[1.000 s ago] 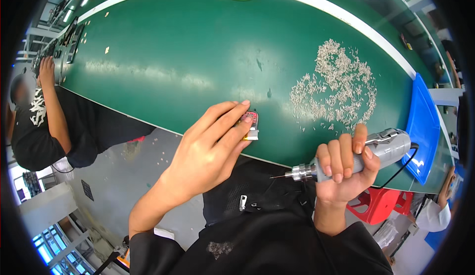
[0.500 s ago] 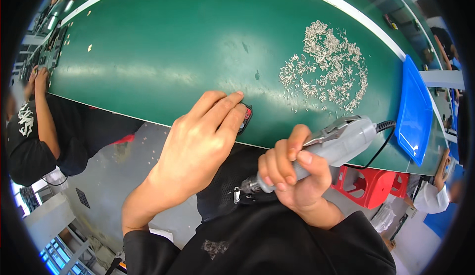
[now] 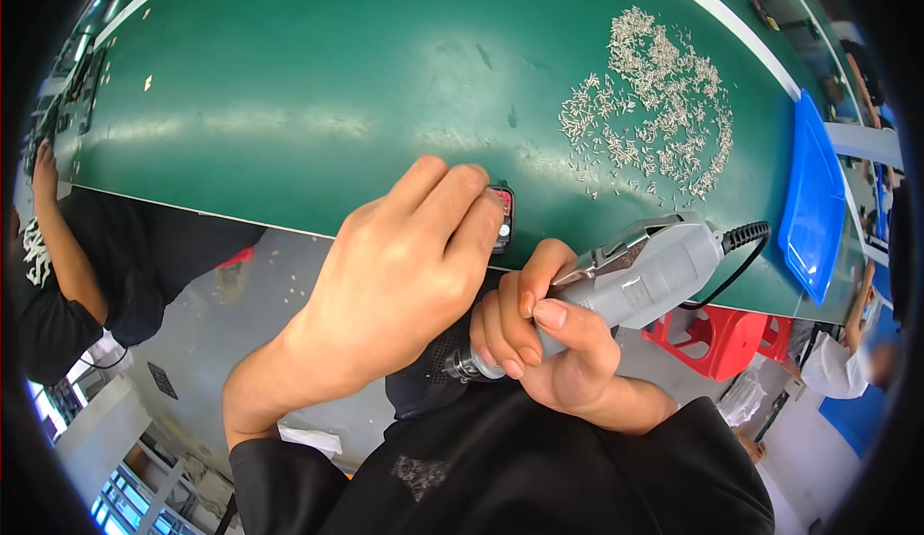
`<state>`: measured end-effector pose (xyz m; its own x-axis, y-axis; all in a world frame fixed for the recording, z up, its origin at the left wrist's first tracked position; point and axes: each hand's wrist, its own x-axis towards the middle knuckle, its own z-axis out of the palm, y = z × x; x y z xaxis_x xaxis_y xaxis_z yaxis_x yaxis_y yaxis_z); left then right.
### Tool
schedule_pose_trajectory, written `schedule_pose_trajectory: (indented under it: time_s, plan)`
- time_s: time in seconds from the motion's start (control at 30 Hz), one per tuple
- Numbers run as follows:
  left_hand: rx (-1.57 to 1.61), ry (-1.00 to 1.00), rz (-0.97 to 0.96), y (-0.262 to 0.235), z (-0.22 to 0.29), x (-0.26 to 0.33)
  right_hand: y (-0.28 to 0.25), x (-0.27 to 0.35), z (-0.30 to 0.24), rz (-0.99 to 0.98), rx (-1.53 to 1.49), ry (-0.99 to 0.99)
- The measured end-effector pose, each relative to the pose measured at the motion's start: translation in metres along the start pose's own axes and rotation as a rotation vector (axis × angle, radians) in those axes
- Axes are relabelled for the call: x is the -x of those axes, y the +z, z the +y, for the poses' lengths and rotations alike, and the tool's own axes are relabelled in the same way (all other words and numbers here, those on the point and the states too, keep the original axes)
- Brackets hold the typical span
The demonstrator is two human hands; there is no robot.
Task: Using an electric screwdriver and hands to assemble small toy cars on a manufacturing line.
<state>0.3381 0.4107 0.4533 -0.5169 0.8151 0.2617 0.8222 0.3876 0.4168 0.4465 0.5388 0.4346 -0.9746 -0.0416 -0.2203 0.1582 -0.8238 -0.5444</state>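
Observation:
My right hand (image 3: 549, 328) is wrapped round a grey electric screwdriver (image 3: 647, 275). Its metal tip (image 3: 464, 366) points down and left, past the table edge, close to my left forearm. My left hand (image 3: 409, 256) is closed, knuckles up, at the table's near edge. Its bent fingers are at a small black case (image 3: 509, 219) with red parts and a round silvery spot inside; the fingertips and the left part of the case are hidden. Many small silvery screws (image 3: 664, 92) lie in a loose spread on the green table (image 3: 318, 63), farther off to the right.
A blue tray (image 3: 811, 203) stands at the table's right end. The screwdriver's black cord (image 3: 736, 280) loops off its rear end. Below the table edge is a red stool (image 3: 717, 343). Another person's arm (image 3: 69, 256) reaches to the table at far left.
The view has shifted a little. My left fingers are more bent over the case, with the index finger drawn in. The screwdriver and my right hand have come closer to my left hand.

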Motion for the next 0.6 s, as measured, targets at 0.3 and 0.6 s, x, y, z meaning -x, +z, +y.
schedule_pose_trajectory:
  time_s: [0.3,0.6]
  plan:
    - [0.075,0.052,0.040,0.008,0.000,0.000,-0.003,-0.001,0.002,0.069,-0.036,-0.087]
    - [-0.225,0.183,0.053,0.013,0.015,0.005,0.001,0.002,0.000,0.161,-0.023,-0.092]
